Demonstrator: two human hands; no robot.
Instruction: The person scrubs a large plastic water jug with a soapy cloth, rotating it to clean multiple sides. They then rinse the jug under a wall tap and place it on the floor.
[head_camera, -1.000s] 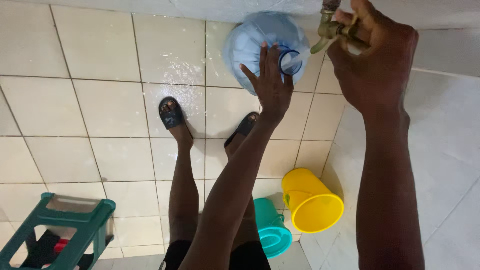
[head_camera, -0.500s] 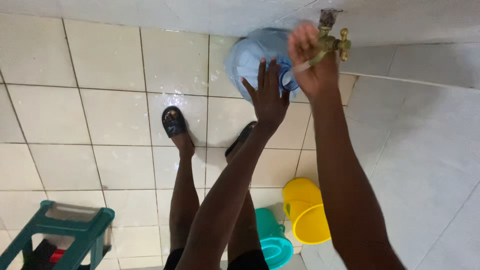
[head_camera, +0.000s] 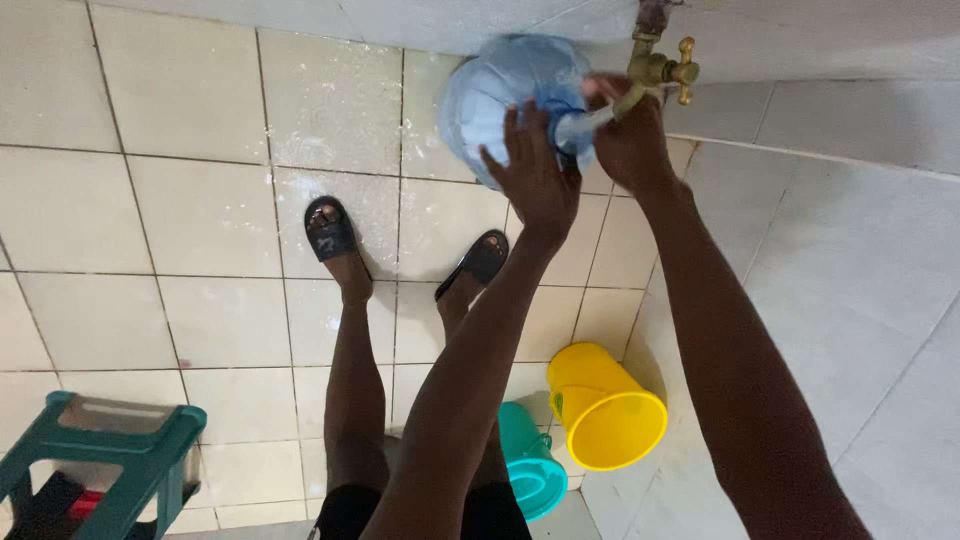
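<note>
Brass tap (head_camera: 660, 68) is met by the blue bottle's (head_camera: 500, 95) neck, gripped by the right hand (head_camera: 625, 135); left hand (head_camera: 535, 180) lies flat, fingers spread; filling seems unstarted.

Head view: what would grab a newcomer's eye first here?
The big blue water bottle at top centre, under the brass tap on the wall. The left hand rests on the bottle; the right hand is at its neck below the tap. Lower right, a yellow bucket stands beside a teal bucket.

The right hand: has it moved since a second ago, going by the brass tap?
Yes. The right hand was up on the brass tap; it has dropped just below it, beside the blue water bottle.
</note>
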